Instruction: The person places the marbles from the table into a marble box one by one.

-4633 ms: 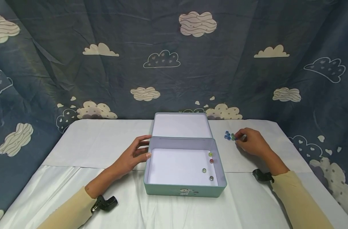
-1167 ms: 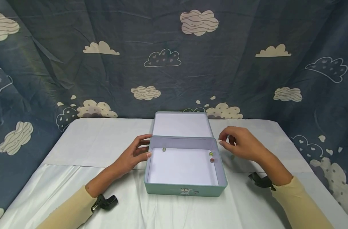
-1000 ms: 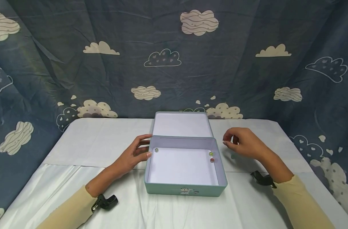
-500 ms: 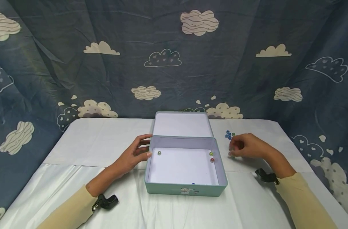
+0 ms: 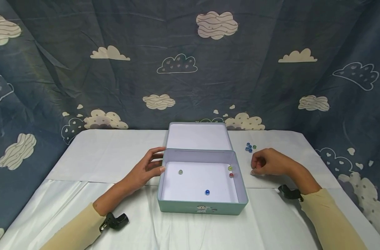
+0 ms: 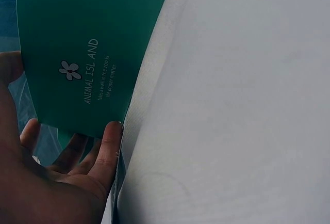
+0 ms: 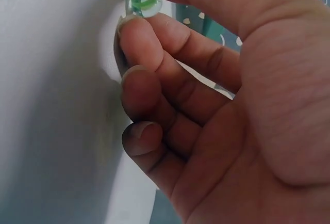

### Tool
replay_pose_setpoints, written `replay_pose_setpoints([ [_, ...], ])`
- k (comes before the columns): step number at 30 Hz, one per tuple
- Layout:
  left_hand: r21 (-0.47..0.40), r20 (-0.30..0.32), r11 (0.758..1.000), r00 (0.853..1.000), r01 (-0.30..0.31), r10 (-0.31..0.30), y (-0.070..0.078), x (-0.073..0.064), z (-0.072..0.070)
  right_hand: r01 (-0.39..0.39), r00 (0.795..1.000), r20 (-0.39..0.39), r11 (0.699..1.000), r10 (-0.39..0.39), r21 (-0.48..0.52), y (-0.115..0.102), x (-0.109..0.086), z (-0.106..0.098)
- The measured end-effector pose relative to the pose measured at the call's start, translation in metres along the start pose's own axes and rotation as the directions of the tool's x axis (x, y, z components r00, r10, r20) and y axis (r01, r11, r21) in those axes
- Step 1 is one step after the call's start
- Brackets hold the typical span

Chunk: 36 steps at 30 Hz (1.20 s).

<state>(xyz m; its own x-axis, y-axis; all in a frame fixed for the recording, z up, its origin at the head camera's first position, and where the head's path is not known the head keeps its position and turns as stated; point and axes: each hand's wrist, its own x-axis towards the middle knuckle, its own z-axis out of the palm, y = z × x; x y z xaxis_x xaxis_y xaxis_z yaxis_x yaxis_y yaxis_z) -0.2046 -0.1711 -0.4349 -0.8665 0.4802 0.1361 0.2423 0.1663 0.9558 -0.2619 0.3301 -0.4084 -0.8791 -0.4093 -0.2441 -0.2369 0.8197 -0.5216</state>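
Note:
A green tin box (image 5: 202, 207) with a pale inside stands in the middle of the table, its lid (image 5: 197, 136) laid back. Inside lie a blue marble (image 5: 207, 192), a greenish clear marble (image 5: 180, 172), a yellow-green marble (image 5: 229, 168) and a red marble (image 5: 231, 175). My left hand (image 5: 147, 166) rests against the box's left side, fingertips touching the green wall (image 6: 87, 28). Right of the box, my right hand (image 5: 272, 162) is low at the cloth. Its thumb and forefinger pinch a clear marble with a green swirl (image 7: 147, 3), seen in the right wrist view.
Just beyond my right hand, several blue marbles (image 5: 249, 147) and a green marble (image 5: 254, 147) lie grouped on the white cloth (image 5: 114, 152). Behind the table hangs a dark cloth with a cloud print (image 5: 177, 34).
A blue marble has come into the box, and the clear marble has rolled left, then partly back. My right hand has drawn back from the box to the cloth and taken the green-swirl marble.

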Motion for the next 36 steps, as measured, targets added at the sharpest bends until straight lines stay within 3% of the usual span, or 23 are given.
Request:
replay_pose_setpoints([
  [10, 0.007, -0.003, 1.0, 1.0, 0.01, -0.01, -0.001, 0.0, 0.0, 0.028, 0.999, -0.015, 0.998, -0.028, -0.057, -0.01, -0.001, 0.001],
  [19, 0.002, 0.004, 1.0, 1.0, 0.01, -0.01, 0.0, 0.0, -0.001, 0.072, 0.993, -0.091, 0.997, -0.076, -0.038, -0.018, -0.004, -0.003],
  [27, -0.006, 0.006, 1.0, 1.0, 0.003, -0.003, -0.001, 0.001, -0.002, 0.155, 0.964, -0.2, 0.982, -0.174, -0.109, -0.028, -0.006, -0.007],
  [36, -0.002, 0.004, 1.0, 1.0, 0.005, -0.005, -0.001, 0.0, -0.001, 0.289, 0.927, -0.208, 0.948, -0.312, -0.137, -0.057, -0.017, -0.007],
])
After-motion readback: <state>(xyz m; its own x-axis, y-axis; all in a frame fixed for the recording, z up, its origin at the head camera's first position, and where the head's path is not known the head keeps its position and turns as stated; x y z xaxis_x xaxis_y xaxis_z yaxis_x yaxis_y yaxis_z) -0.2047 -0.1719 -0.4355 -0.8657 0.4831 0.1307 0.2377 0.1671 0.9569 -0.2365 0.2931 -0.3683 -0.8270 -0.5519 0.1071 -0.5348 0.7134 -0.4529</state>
